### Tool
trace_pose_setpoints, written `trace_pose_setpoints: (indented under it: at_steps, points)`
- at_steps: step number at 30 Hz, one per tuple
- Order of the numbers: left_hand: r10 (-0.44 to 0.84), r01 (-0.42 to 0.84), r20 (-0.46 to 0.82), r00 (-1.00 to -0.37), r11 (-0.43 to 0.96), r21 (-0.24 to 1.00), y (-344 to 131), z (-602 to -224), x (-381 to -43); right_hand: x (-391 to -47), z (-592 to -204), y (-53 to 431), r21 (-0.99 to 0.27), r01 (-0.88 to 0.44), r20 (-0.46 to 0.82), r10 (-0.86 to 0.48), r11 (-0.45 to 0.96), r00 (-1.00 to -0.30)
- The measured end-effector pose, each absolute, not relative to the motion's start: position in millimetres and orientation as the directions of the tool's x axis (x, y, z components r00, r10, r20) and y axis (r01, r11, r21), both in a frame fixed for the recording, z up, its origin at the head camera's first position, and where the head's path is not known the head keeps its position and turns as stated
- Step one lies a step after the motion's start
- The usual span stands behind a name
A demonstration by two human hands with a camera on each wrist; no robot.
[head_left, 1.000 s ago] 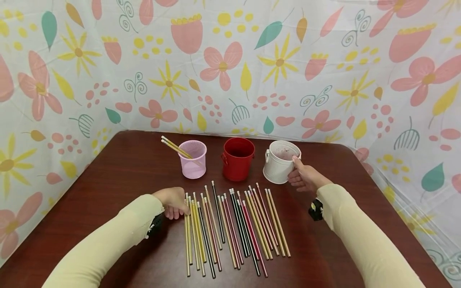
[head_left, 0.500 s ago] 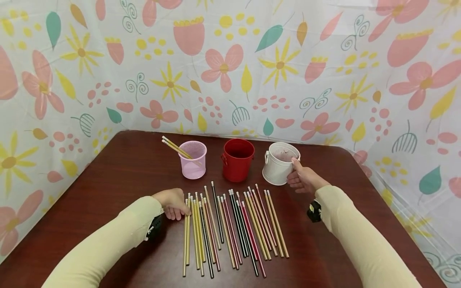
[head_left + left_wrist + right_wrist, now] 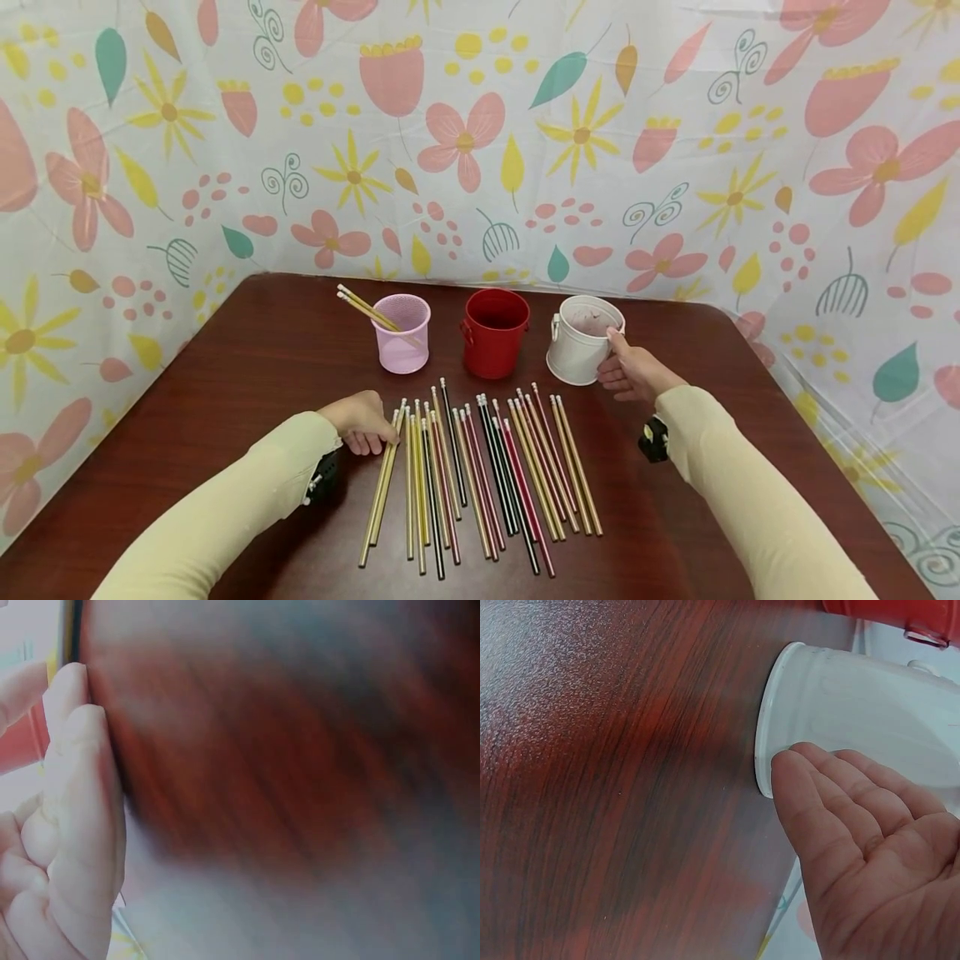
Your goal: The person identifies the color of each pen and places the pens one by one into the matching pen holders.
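Observation:
My left hand (image 3: pixel 363 423) pinches two gold pencils (image 3: pixel 377 498) near their eraser ends, at the left of a spread of pencils (image 3: pixel 480 483) in gold, black and red. Both slant on the table, bottoms toward the left. In the left wrist view the fingers (image 3: pixel 82 795) are close to a pencil shaft at the upper left. My right hand (image 3: pixel 636 371) holds the white bucket (image 3: pixel 577 354), thumb at its rim and fingers against its outer side. The right wrist view shows those fingers (image 3: pixel 840 799) only slightly bent; the thumb is out of sight there.
A pink mesh cup (image 3: pixel 402 346) with two gold-yellow pencils (image 3: pixel 367 306) leaning in it stands at the back left. Beside it is a red bucket (image 3: pixel 495 346). The dark wooden table (image 3: pixel 292 333) ends at a flowered cloth (image 3: pixel 465 225) behind.
The two pinched pencils have separated from the row; their lower ends have swung left, from upright to slanted. The left hand shifted slightly right. The right hand stays at the white bucket.

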State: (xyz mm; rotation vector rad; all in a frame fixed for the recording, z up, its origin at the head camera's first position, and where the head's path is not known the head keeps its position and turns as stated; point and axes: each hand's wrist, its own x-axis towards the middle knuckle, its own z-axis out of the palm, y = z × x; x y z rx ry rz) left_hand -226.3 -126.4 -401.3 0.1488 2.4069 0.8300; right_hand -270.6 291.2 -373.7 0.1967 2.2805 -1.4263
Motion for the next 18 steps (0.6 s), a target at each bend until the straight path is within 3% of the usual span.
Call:
trace_pose_setpoints:
  at_steps: [8, 13, 18]
  points:
    - [0.252, -0.12, -0.51, -0.822, 0.799, 0.589, -129.5, -423.1, -234.9, -269.4, -373.3, 290.5, -0.818, 0.347, -0.444, -0.121, 0.459, -0.888]
    - [0.331, -0.109, -0.492, -0.805, 0.733, 0.672, -144.4, -453.2, -257.7, -269.4, -372.7, 290.8, -0.82, 0.336, -0.437, -0.128, 0.464, -0.89]
    - [0.248, -0.186, -0.456, -0.855, 0.674, 0.715, -135.4, -410.9, -245.9, -271.2, -373.6, 291.8, -0.82, 0.336, -0.438, -0.131, 0.463, -0.889]
